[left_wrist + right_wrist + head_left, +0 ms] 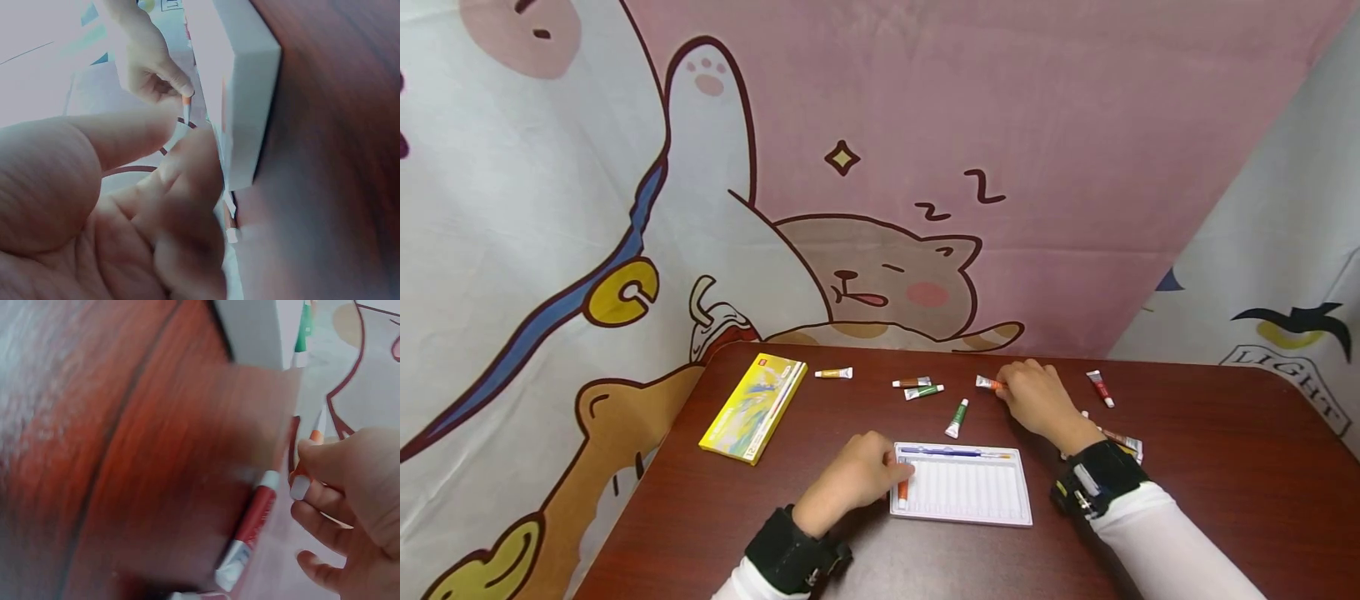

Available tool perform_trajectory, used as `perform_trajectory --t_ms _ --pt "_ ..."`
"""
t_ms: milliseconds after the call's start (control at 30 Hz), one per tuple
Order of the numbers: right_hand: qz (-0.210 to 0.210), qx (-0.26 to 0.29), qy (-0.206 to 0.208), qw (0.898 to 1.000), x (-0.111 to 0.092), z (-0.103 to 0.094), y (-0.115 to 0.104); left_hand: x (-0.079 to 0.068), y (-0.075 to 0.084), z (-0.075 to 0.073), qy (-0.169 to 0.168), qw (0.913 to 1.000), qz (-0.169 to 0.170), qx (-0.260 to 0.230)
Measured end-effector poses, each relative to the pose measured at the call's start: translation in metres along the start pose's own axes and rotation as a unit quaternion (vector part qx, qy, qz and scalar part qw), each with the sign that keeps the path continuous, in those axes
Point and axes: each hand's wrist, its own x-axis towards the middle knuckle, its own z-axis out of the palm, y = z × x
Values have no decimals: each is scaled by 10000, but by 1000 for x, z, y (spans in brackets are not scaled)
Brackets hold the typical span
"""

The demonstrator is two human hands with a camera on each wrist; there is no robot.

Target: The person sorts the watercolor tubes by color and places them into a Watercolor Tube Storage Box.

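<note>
At the dark wood-grain bench's far edge, the right hand (1037,400) pinches a slim orange paint tube (988,383). Near the front edge, the left hand (853,479) curls its fingers round another orange tube (903,492) at the ridged white plastic tray's (962,517) left end.

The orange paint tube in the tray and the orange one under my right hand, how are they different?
The orange tube in the tray lies seated in the leftmost slot of the white tray, pointing toward the person; the orange tube on the table lies crosswise on the bare wood. The left hand touches the first at the tray's edge, while the right hand pinches the second at one end. Both are small orange tubes.
</note>
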Motion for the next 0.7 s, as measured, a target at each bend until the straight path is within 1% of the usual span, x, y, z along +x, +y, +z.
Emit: perform_trajectory --t_ms 100,167,233,367,467,567,667,700 --pt "97 247 256 9993 -3 -7 -6 0 4 -2 336 9992 62 211" --pt "188 504 371 9979 -7 -14 -13 -1 8 -3 518 9983 95 236" --pt "306 857 454 9948 -12 -23 -23 -3 11 -4 679 9974 215 86" --pt "505 1500 627 9854 -27 -38 -46 -6 19 -6 992 9935 432 -345" --pt "540 1697 742 9812 -36 -45 -63 -8 24 -6 1244 9896 483 -539" --pt "596 1767 832 9789 -45 -46 -76 -10 28 -5 1489 9849 583 -665" --pt "601 1837 927 9768 -52 -45 -87 -11 33 -4 1609 9786 804 -999" --pt "589 1850 972 9761 -55 -45 -90 -11 35 -3 1591 9768 852 -1149"
